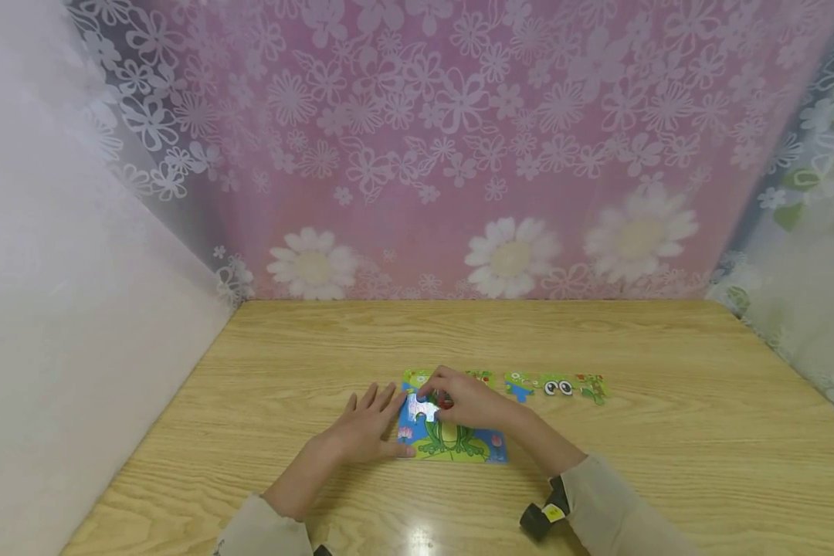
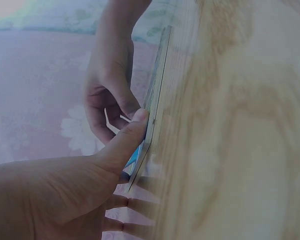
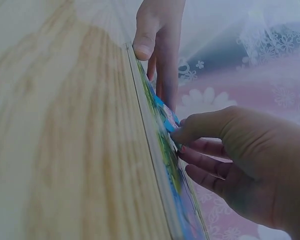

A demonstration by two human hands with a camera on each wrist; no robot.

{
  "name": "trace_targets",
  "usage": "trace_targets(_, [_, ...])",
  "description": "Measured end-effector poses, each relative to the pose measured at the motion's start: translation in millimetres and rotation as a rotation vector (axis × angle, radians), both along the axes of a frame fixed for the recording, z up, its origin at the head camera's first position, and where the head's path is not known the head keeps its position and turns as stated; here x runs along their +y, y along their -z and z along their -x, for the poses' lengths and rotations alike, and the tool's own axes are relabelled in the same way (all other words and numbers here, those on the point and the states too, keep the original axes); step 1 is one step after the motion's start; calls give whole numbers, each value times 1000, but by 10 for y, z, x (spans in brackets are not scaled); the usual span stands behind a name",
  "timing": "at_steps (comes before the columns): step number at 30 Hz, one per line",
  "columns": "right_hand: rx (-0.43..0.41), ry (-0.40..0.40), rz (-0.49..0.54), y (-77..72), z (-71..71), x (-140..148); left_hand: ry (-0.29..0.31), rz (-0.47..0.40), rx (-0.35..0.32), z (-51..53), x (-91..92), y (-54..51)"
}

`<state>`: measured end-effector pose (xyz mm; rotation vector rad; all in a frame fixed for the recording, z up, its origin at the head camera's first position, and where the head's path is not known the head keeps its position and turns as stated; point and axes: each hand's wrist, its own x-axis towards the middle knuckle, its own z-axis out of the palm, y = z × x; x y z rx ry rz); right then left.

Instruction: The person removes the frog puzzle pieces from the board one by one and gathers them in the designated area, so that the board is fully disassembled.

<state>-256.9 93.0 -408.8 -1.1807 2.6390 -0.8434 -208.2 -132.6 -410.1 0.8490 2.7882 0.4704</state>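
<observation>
A frog picture puzzle board (image 1: 452,448) lies on the wooden table. My right hand (image 1: 468,399) pinches a blue puzzle piece (image 1: 422,407) over the board's left part; in the right wrist view, thumb and fingers of the right hand (image 3: 245,155) hold the piece (image 3: 168,120) tilted up from the board. My left hand (image 1: 365,431) rests at the board's left edge with its fingers spread and its thumb on the lower left corner. In the left wrist view, the left hand's (image 2: 65,190) thumb touches the board's edge (image 2: 157,100). The right hand hides part of the board's upper middle.
Right of the board lie a piece with blue and flowers (image 1: 520,388), a piece with two eyes (image 1: 558,387) and a green piece (image 1: 592,388). A flowered pink curtain (image 1: 403,154) stands behind the table (image 1: 667,432), and a pale wall (image 1: 76,270) is at the left.
</observation>
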Motion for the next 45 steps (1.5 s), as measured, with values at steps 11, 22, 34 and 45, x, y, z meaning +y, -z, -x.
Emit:
trace_targets(11, [12,7,26,18,3,-16,-14,7,-21,15,4,1])
trace_targets(22, [23,36,43,20,-8,-25,-15,22,-15,52,0,36])
trace_targets(34, [21,38,66,7,-3,-4,-21,33,-19,42,17,12])
trace_targets(45, [41,22,103,-95,16,293,-17,12,-18,16,11,-17])
